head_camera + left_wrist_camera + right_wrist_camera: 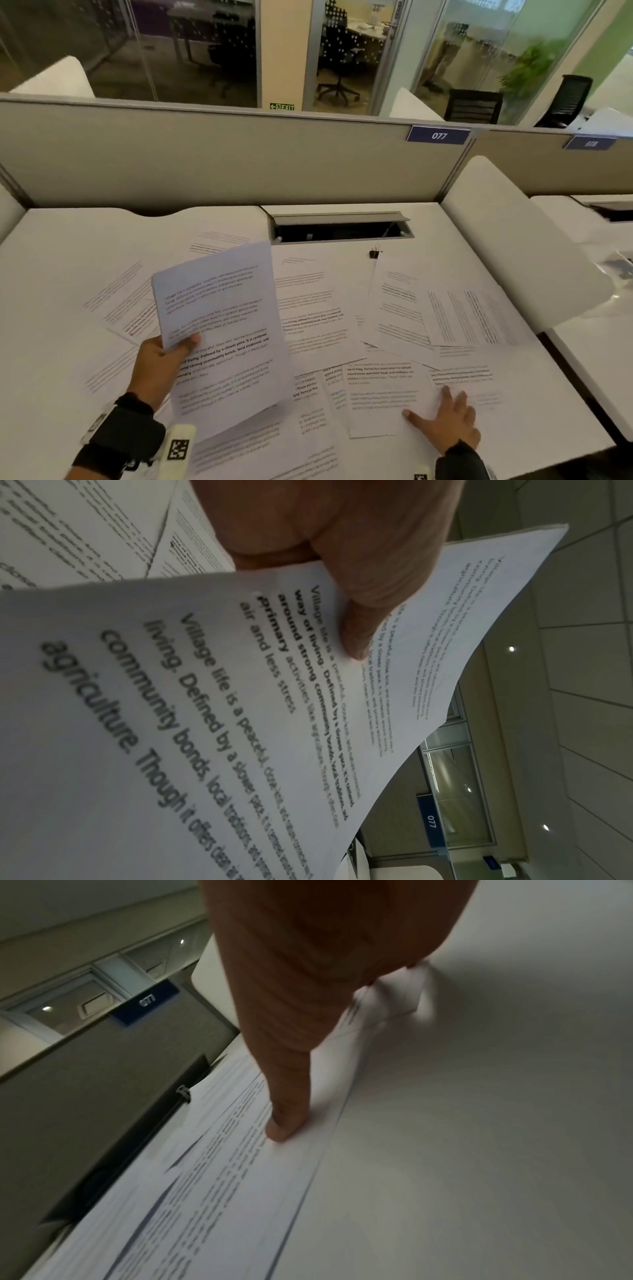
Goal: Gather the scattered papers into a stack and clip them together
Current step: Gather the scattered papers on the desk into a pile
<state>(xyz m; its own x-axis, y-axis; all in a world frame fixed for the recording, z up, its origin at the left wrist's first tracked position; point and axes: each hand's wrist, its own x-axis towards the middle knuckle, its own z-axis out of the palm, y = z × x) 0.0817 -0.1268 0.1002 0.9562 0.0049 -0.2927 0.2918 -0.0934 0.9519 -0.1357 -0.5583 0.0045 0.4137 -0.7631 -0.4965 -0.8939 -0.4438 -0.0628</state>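
Observation:
Several printed white sheets [318, 308] lie scattered over the white desk [68, 246]. My left hand [164, 356] holds a small bundle of sheets [222, 329] up above the desk, thumb [356, 631] pinching them on top. The bundle [171, 710] fills the left wrist view. My right hand [445, 414] lies flat with spread fingers on a sheet [380, 397] near the front right edge. Its thumb [287, 1123] presses the paper [212, 1177]. A black binder clip [375, 253] stands at the back of the desk, beyond the papers.
A grey partition [239, 154] with a blue "077" plate [438, 135] closes the back of the desk. An open cable tray [339, 228] sits in front of it. A white side divider [520, 240] rises at the right, with another desk beyond.

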